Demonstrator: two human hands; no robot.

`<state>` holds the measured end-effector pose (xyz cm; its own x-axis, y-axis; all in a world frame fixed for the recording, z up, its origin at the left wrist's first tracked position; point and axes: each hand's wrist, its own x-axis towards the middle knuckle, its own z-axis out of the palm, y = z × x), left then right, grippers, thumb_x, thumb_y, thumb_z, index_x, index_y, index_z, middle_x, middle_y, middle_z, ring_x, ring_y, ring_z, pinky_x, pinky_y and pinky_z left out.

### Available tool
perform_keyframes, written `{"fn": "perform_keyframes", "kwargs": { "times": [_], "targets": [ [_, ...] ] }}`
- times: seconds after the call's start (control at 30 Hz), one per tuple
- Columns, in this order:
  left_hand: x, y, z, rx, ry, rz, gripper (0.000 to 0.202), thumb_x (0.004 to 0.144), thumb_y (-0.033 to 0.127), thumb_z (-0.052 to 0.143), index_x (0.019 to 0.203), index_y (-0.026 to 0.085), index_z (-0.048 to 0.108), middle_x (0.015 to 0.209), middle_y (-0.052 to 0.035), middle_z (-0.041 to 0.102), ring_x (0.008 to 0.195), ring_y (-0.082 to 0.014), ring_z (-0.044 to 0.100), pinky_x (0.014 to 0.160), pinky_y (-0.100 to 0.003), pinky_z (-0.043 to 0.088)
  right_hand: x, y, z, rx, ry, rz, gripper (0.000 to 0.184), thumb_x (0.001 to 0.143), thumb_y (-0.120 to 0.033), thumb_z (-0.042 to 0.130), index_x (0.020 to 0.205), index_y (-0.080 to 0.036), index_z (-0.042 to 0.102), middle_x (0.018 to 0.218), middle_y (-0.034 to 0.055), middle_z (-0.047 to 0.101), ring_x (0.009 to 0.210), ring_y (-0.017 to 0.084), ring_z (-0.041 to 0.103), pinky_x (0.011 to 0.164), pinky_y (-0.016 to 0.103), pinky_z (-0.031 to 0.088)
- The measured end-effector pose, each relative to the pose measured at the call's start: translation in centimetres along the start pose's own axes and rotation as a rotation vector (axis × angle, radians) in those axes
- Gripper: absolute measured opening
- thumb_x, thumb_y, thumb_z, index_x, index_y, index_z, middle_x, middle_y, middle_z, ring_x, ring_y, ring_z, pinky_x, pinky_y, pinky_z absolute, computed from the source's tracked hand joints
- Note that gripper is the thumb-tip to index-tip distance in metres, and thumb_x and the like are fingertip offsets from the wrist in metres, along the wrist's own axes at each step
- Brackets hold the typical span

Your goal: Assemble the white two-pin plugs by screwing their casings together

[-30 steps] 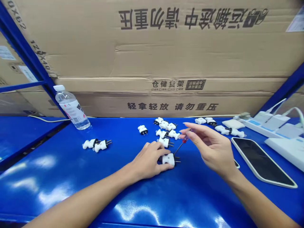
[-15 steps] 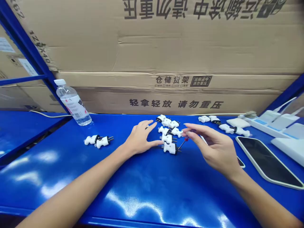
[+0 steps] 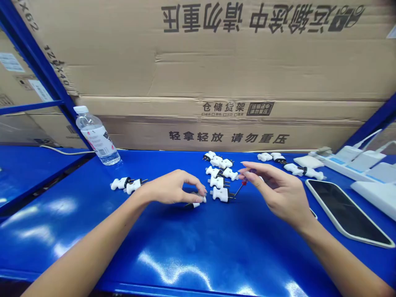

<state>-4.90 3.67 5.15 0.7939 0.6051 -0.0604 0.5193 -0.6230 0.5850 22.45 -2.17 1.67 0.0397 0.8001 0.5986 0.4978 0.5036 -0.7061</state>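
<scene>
My left hand (image 3: 173,189) is curled over a small white plug (image 3: 195,203) on the blue table (image 3: 198,247), fingertips closed on it. Just right of it lies a cluster of several white two-pin plugs (image 3: 220,175). My right hand (image 3: 275,192) pinches a small screwdriver with a red handle (image 3: 243,182), its thin shaft pointing down toward the nearest plug (image 3: 221,194) of the cluster.
Two more plugs (image 3: 126,184) lie to the left, others (image 3: 291,165) at the back right. A water bottle (image 3: 97,138) stands back left. A phone (image 3: 343,210) and white power strips (image 3: 355,163) sit at the right. Cardboard boxes (image 3: 216,70) wall off the back.
My left hand let go of the plug by the screwdriver, reached toward the back with fingers spread, then came back and closed on another plug. The right hand barely moved.
</scene>
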Motion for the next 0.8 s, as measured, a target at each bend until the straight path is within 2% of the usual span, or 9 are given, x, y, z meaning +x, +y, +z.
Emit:
{"fn": "perform_keyframes", "kwargs": {
  "times": [0.07, 0.13, 0.2, 0.33, 0.53, 0.8],
  "targets": [
    [-0.2, 0.6, 0.2, 0.009, 0.032, -0.001, 0.03, 0.086, 0.046, 0.067, 0.106, 0.024, 0.072, 0.109, -0.0009, 0.073, 0.102, -0.0206, 0.066, 0.09, -0.028, 0.047, 0.0, -0.2, 0.0, 0.024, -0.002, 0.009, 0.026, 0.088, -0.036, 0.068, 0.11, -0.024, 0.073, 0.096, 0.0036, 0.079, 0.083, 0.02, 0.075, 0.082, 0.036, 0.06],
    [-0.2, 0.9, 0.6, 0.12, 0.069, -0.069, 0.046, 0.077, 0.056, 0.073, 0.109, 0.024, 0.069, 0.107, -0.0018, 0.071, 0.098, -0.0223, 0.064, 0.084, -0.029, 0.047, -0.1, -0.4, 0.0, 0.061, -0.001, 0.022, 0.025, 0.088, -0.035, 0.069, 0.11, -0.024, 0.073, 0.094, 0.0031, 0.079, 0.08, 0.019, 0.075, 0.08, 0.035, 0.061],
    [-0.1, 0.9, 1.3, 0.204, 0.053, -0.118, 0.057, 0.069, 0.062, 0.077, 0.11, 0.024, 0.068, 0.105, -0.0024, 0.069, 0.094, -0.0234, 0.063, 0.078, -0.029, 0.047, -0.2, -0.5, 0.1, 0.094, -0.003, 0.026, 0.024, 0.087, -0.034, 0.07, 0.108, -0.024, 0.073, 0.092, 0.0027, 0.079, 0.078, 0.019, 0.075, 0.078, 0.034, 0.062],
    [0.8, 1.3, 3.5, 0.218, -0.019, -0.057, 0.041, 0.075, 0.054, 0.076, 0.103, 0.024, 0.069, 0.098, -0.0009, 0.068, 0.087, -0.0205, 0.063, 0.069, -0.026, 0.045, -0.5, -0.8, 0.3, 0.156, -0.025, -0.02, 0.023, 0.084, -0.029, 0.073, 0.107, -0.025, 0.073, 0.091, 0.002, 0.078, 0.08, 0.019, 0.074, 0.078, 0.034, 0.062],
    [1.8, 2.5, 6.8, 0.195, 0.069, 0.064, 0.044, 0.079, 0.06, 0.071, 0.103, 0.023, 0.069, 0.104, -0.0021, 0.068, 0.091, -0.0216, 0.064, 0.072, -0.027, 0.046, -1.0, -1.4, 0.8, 0.232, -0.081, -0.044, 0.024, 0.082, -0.021, 0.075, 0.106, -0.027, 0.074, 0.086, 0.0002, 0.077, 0.077, 0.018, 0.074, 0.075, 0.033, 0.063],
    [1.9, 2.2, 7.3, 0.196, 0.102, 0.096, 0.048, 0.079, 0.064, 0.068, 0.105, 0.024, 0.07, 0.1, -0.0016, 0.069, 0.087, -0.0217, 0.066, 0.072, -0.028, 0.047, -1.0, -1.7, 1.0, 0.217, -0.109, -0.073, 0.023, 0.082, -0.022, 0.074, 0.104, -0.027, 0.075, 0.085, 0.0011, 0.076, 0.076, 0.019, 0.073, 0.073, 0.033, 0.063]
  ]
}}
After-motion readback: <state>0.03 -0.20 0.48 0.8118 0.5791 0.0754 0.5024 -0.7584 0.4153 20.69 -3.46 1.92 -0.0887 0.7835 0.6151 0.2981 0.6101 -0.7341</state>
